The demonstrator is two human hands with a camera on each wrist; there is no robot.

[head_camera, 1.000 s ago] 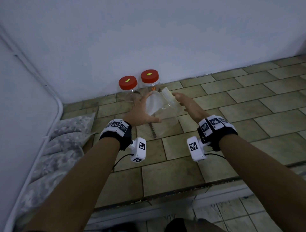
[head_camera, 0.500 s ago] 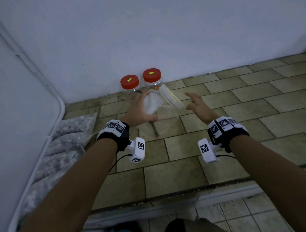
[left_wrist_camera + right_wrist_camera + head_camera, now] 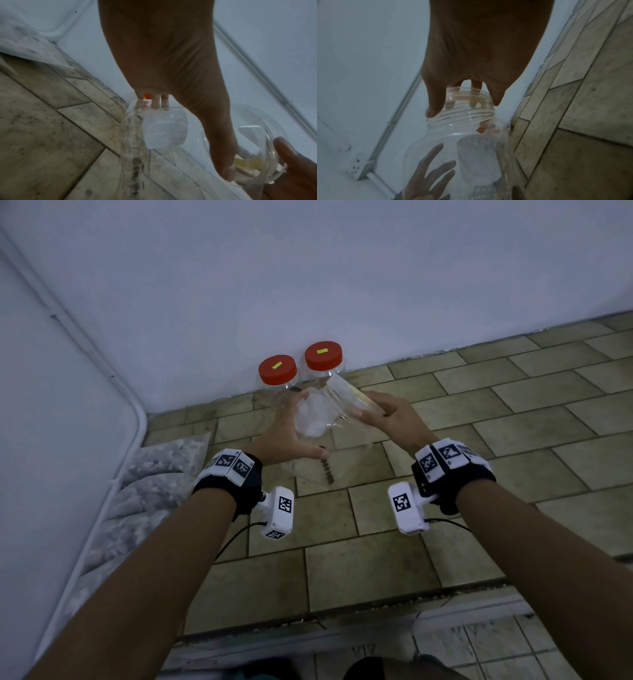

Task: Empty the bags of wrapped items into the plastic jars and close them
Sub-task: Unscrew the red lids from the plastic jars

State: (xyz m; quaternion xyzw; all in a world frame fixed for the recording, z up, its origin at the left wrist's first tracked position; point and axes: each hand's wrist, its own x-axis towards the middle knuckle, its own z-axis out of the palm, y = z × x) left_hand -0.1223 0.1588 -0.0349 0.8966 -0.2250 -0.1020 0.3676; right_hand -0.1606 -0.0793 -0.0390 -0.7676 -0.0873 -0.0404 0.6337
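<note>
Hands (image 3: 284,436) up front: left one cups the base of a clear open jar (image 3: 329,412), held tilted above the tiled floor (image 3: 342,577); right hand (image 3: 394,419) grips its threaded neck. Bags (image 3: 154,474) lie left. Two red-lidded jars (image 3: 277,371) stand against the wall (image 3: 308,268).

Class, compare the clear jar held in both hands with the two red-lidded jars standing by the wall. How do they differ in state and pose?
The held jar has no lid, its threaded neck bare; the two red-lidded jars are capped. The held jar is tilted off the floor, the left hand on its body and the right hand with a grip on its neck; the red-lidded jars stand upright on the tiled floor against the wall. All are clear plastic.
</note>
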